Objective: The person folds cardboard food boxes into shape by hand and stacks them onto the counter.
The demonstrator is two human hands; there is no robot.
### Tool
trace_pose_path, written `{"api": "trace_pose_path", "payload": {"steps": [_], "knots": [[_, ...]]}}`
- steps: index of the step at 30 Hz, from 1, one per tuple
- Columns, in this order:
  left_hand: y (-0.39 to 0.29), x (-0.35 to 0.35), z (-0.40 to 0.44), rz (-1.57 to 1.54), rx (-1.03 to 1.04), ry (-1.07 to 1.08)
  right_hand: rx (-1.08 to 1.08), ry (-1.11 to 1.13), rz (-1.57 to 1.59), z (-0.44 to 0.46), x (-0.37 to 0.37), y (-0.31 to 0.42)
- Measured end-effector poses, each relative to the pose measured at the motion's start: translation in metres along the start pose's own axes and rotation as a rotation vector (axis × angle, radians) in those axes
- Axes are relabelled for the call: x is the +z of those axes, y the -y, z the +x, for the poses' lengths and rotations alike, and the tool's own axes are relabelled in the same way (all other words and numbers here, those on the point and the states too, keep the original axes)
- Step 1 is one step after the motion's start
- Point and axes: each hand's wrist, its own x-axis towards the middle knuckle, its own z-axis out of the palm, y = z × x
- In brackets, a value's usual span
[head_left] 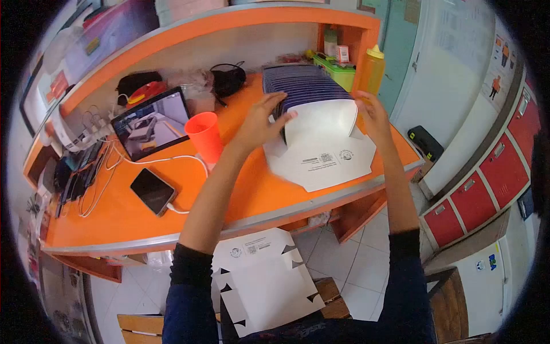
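Left grip (260,123) parted, thumb by raised flap (323,120) of card (329,163); right grip (375,117) at opposite edge, pinching or not, can't tell. Card between grips; stack (303,83) just behind. Step, by my read: bending flap; next move calls for even control.

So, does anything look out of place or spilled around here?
Nothing looks clearly spilled. The one slightly odd thing is a flat white card below the front edge of the desk, because a similar card lies up on top, by the dark stack. What the lower one rests on is mostly hidden.
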Motion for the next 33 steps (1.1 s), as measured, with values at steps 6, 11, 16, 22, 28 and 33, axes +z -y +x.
{"api": "trace_pose_path", "payload": {"steps": [6,11,16,22,28,33], "knots": [[-0.093,-0.047,-0.160,0.063,0.021,0.153,-0.037,0.140,-0.067,-0.228,0.005,0.113],[-0.101,-0.035,-0.385,0.080,-0.166,0.935,0.697,0.969,-0.371,-0.384,0.025,0.096],[-0.125,-0.035,-0.477,0.603,-0.136,1.001,0.606,0.894,-0.547,-0.455,0.047,0.136],[-0.133,-0.029,-0.477,0.539,-0.197,0.887,0.295,0.888,-0.580,-0.422,0.032,0.174],[-0.152,-0.011,-0.437,-1.038,-0.971,0.414,0.674,0.970,0.415,-0.372,0.026,0.193],[-0.187,-0.035,-0.409,-1.174,-1.307,0.129,0.393,1.251,0.695,-0.367,0.025,0.215]]}}
